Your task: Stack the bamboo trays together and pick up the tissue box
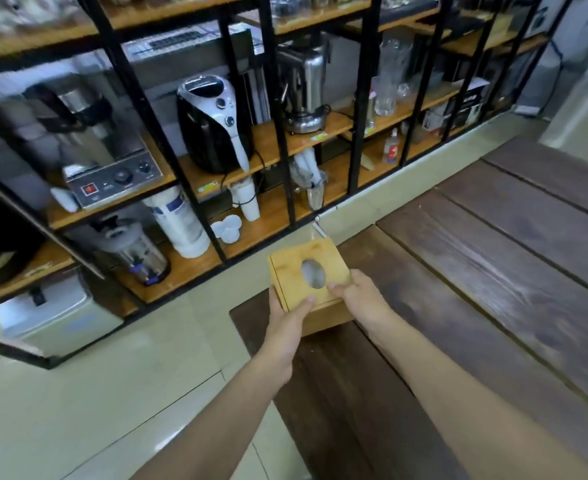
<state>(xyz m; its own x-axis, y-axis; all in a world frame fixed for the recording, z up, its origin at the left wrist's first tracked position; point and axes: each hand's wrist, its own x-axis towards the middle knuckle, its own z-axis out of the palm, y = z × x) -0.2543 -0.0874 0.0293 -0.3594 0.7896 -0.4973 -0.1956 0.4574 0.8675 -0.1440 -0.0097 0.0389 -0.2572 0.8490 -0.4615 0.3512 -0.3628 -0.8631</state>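
A bamboo tissue box (294,268) with an oval opening in its top is held in front of me, above the near left corner of a dark wooden table (493,289). My left hand (287,318) grips its near left side, thumb on the top face. My right hand (358,296) grips its right side, thumb beside the oval hole. More bamboo (327,318) shows directly beneath the box, between my hands; I cannot tell whether it is trays or part of the box.
A black metal rack with wooden shelves (216,181) stands to the left and behind, holding an air fryer (213,123), a blender (136,251), paper cups (247,199) and glassware. Pale floor tiles (112,393) lie between rack and table.
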